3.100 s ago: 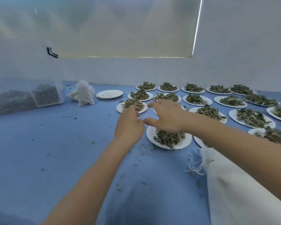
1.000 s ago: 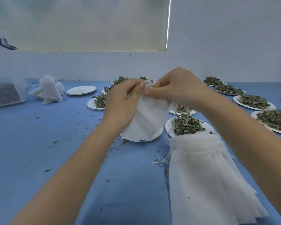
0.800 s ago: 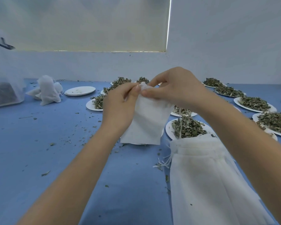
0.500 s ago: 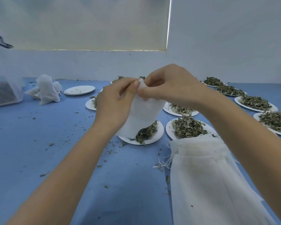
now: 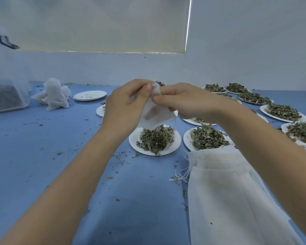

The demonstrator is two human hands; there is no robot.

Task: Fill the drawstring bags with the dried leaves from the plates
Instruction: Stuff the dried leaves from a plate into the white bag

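Nearest, at five o'clock on the blue table (image 5: 42, 174), lies a stack of empty white bags (image 5: 228, 191), its open ends and loose strings toward a plate of dried leaves (image 5: 208, 137). Above the neighbouring plate (image 5: 155, 140) of leaves near centre, the left hand (image 5: 124, 106) and right hand (image 5: 185, 101) both pinch the top edge of a small white drawstring bag (image 5: 154, 114), which hangs between them. Farther off, filled bags (image 5: 54, 94) and an emptied plate (image 5: 89, 95) sit at ten o'clock, while more leaf-laden plates (image 5: 283, 113) stretch toward two o'clock.
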